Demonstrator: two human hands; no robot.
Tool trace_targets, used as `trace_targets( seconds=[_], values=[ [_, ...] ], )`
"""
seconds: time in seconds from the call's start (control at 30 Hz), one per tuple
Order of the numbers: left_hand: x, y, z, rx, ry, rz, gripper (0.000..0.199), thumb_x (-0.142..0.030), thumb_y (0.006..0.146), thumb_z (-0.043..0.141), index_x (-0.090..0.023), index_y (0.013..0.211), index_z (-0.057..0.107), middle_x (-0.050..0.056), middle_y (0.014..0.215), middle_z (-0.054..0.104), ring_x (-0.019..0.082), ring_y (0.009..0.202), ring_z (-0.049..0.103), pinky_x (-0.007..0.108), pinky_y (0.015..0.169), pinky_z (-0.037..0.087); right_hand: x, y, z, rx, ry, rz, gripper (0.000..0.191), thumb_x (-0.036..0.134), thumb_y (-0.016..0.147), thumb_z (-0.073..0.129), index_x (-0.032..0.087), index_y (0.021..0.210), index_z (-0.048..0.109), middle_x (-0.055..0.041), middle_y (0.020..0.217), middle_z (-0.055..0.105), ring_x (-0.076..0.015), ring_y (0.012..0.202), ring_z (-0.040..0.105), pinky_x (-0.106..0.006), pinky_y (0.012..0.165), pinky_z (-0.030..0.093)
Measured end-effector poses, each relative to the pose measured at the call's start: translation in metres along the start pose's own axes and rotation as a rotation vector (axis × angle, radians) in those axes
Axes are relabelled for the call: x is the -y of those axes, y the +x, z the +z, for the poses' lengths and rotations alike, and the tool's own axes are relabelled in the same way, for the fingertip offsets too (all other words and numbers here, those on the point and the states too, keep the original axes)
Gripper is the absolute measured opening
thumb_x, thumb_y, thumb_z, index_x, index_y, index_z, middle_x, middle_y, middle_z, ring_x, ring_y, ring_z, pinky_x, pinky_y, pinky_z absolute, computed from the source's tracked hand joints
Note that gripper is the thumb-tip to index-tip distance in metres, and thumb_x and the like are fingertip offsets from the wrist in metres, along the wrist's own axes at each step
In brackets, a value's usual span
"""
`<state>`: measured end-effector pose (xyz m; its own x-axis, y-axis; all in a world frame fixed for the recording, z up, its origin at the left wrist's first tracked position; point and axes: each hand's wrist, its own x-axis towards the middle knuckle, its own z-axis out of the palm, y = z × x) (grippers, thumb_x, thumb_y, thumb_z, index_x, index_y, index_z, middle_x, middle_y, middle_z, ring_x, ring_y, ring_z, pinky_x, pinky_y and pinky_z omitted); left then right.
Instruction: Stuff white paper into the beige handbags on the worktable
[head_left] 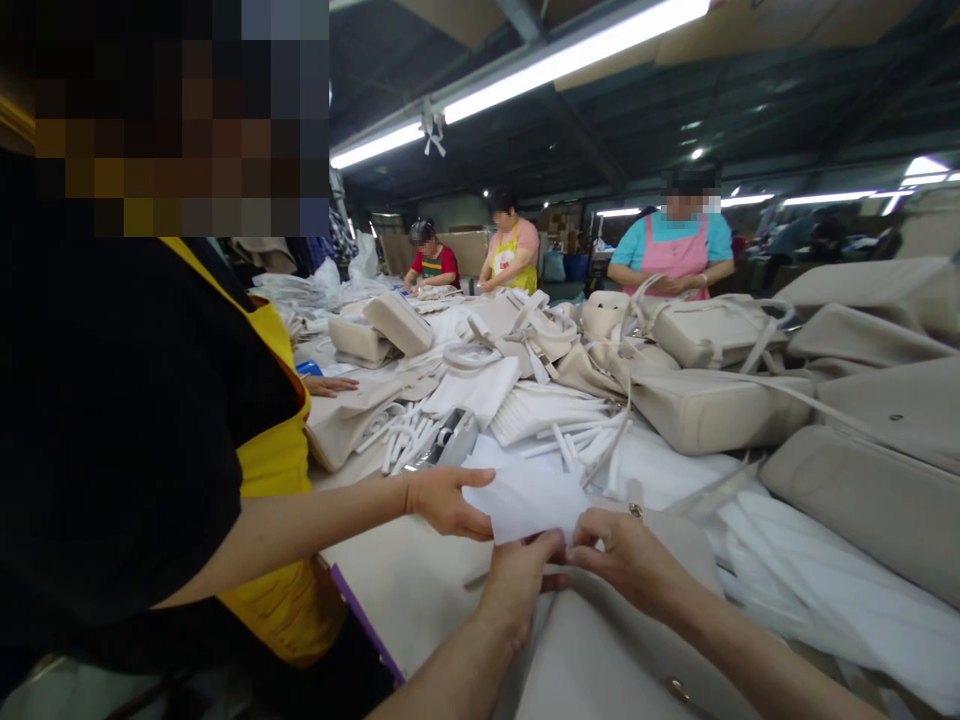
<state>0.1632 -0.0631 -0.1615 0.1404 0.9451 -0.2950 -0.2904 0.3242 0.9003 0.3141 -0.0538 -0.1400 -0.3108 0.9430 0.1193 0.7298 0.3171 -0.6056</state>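
A beige bag (615,650) with a small gold stud lies in front of me. My left hand (521,585) is closed on its upper edge, fingers curled. Close beside it, my right hand (626,555) pinches at the same edge; the fingertips of both hands nearly meet and partly hide what is between them. Just beyond my fingers is a thin white sheet (536,500), held at its left side by a co-worker's hand (450,500). A gold-coloured fitting (636,510) shows on beige material behind my right hand.
A co-worker in a yellow apron (277,480) stands close at my left. A tape dispenser (450,440) and white tubes (401,440) lie ahead. Beige bags (712,405) pile up at the right beside white wrapping (817,590). Several people work across the table.
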Motion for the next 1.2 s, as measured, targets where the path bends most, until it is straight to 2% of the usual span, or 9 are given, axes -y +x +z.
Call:
trace_targets(
  seconds=[0.13, 0.23, 0.33, 0.53, 0.77, 0.97, 1.07, 1.13, 1.2],
  values=[
    [0.0, 0.004, -0.009, -0.031, -0.051, 0.012, 0.02, -0.029, 0.07, 0.066, -0.011, 0.075, 0.06, 0.005, 0.075, 0.06, 0.013, 0.069, 0.057, 0.022, 0.056, 0.048, 0.002, 0.002, -0.005, 0.011, 0.297, 0.068, 0.018, 0.031, 0.073, 0.059, 0.018, 0.061, 0.057, 0.0048, 0.057, 0.052, -0.0115, 0.059, 0.048, -0.022, 0.057, 0.036],
    [-0.002, 0.009, -0.015, -0.038, -0.09, 0.025, 0.021, -0.029, 0.07, 0.066, -0.011, 0.08, 0.062, 0.004, 0.075, 0.06, 0.011, 0.066, 0.056, 0.022, 0.056, 0.048, 0.003, 0.004, -0.008, -0.009, 0.424, 0.118, 0.021, 0.035, 0.071, 0.06, 0.018, 0.06, 0.055, 0.0053, 0.056, 0.049, -0.0112, 0.057, 0.045, -0.022, 0.056, 0.035],
    [-0.005, 0.013, -0.019, -0.04, -0.106, 0.064, 0.024, -0.028, 0.068, 0.068, -0.01, 0.083, 0.063, 0.005, 0.076, 0.061, 0.011, 0.064, 0.055, 0.022, 0.056, 0.048, 0.0, 0.011, -0.009, -0.055, 0.389, 0.166, 0.025, 0.042, 0.074, 0.055, 0.019, 0.065, 0.054, 0.0037, 0.059, 0.052, -0.0134, 0.059, 0.049, -0.024, 0.058, 0.038],
    [-0.01, 0.014, -0.025, -0.084, -0.106, 0.146, 0.021, -0.03, 0.067, 0.069, -0.013, 0.07, 0.058, 0.001, 0.069, 0.058, 0.012, 0.065, 0.056, 0.023, 0.059, 0.048, 0.017, 0.04, -0.004, -0.074, 0.205, 0.087, 0.043, 0.049, 0.076, 0.054, 0.016, 0.102, 0.06, -0.0069, 0.095, 0.065, -0.0212, 0.089, 0.058, -0.03, 0.078, 0.042],
    [-0.008, 0.013, -0.026, -0.079, -0.072, 0.15, 0.028, -0.035, 0.066, 0.069, -0.015, 0.062, 0.051, -0.001, 0.062, 0.054, 0.011, 0.062, 0.054, 0.024, 0.059, 0.046, 0.049, 0.06, 0.009, -0.19, 0.186, 0.046, 0.032, 0.04, 0.079, 0.046, 0.02, 0.056, 0.054, 0.0022, 0.055, 0.052, -0.0148, 0.06, 0.049, -0.025, 0.059, 0.035],
    [-0.01, 0.011, -0.038, -0.089, 0.004, 0.145, 0.028, -0.043, 0.075, 0.058, -0.017, 0.085, 0.057, 0.003, 0.091, 0.061, 0.01, 0.067, 0.055, 0.024, 0.063, 0.046, 0.01, 0.036, -0.049, -0.467, 0.25, 0.281, 0.036, 0.05, 0.077, 0.047, 0.018, 0.069, 0.06, 0.0028, 0.057, 0.051, -0.0137, 0.056, 0.046, -0.023, 0.052, 0.035],
    [-0.018, 0.0, -0.036, 0.021, 0.128, 0.101, 0.024, -0.036, 0.071, 0.065, -0.013, 0.07, 0.061, 0.002, 0.069, 0.06, 0.011, 0.06, 0.054, 0.023, 0.058, 0.042, -0.014, 0.007, -0.083, -0.482, 0.281, 0.382, 0.036, 0.052, 0.075, 0.05, 0.018, 0.069, 0.061, 0.0035, 0.055, 0.052, -0.0136, 0.053, 0.045, -0.023, 0.049, 0.034],
    [-0.03, -0.01, -0.028, 0.11, 0.263, 0.188, 0.018, -0.031, 0.071, 0.065, -0.013, 0.068, 0.063, 0.0, 0.059, 0.056, 0.011, 0.059, 0.052, 0.023, 0.06, 0.041, -0.022, -0.014, -0.099, -0.441, 0.282, 0.402, 0.037, 0.054, 0.075, 0.05, 0.019, 0.072, 0.061, 0.0037, 0.057, 0.054, -0.0144, 0.054, 0.048, -0.024, 0.05, 0.035],
    [-0.047, -0.019, -0.013, 0.154, 0.46, 0.4, 0.016, -0.031, 0.077, 0.059, -0.017, 0.085, 0.065, 0.0, 0.07, 0.06, 0.012, 0.066, 0.054, 0.024, 0.065, 0.043, -0.022, -0.032, -0.111, -0.408, 0.159, 0.361, 0.038, 0.055, 0.078, 0.047, 0.02, 0.071, 0.059, 0.0034, 0.059, 0.055, -0.015, 0.056, 0.049, -0.024, 0.053, 0.037]
  ],
)
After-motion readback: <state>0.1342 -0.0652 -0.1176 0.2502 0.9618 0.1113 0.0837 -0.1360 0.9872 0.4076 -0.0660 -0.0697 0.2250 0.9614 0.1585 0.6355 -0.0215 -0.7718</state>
